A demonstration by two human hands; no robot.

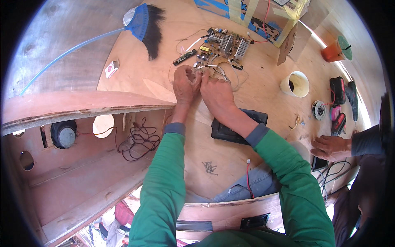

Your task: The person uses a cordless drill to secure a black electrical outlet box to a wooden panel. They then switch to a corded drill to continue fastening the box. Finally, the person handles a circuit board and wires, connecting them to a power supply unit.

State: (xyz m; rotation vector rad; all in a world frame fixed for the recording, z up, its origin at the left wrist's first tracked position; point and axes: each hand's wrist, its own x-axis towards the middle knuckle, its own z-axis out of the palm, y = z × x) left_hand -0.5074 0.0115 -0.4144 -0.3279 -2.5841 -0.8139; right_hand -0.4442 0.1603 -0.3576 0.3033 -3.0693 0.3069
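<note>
My left hand and my right hand meet at the near edge of a brown circuit board. Both are closed, fingertips pinched close together; whatever lies between them is too small and covered to make out. White and grey wires loop out beside my right fingers. The board carries silver heat sinks and a yellow transformer. A narrow green circuit strip lies just beyond my left hand. Under my right forearm rests a black plastic housing, partly hidden.
Loose screws lie nearer me. To the left are a blue broom and an open wooden box with a speaker. At right stand a white tub, an orange drink cup, a drill and another person's hand.
</note>
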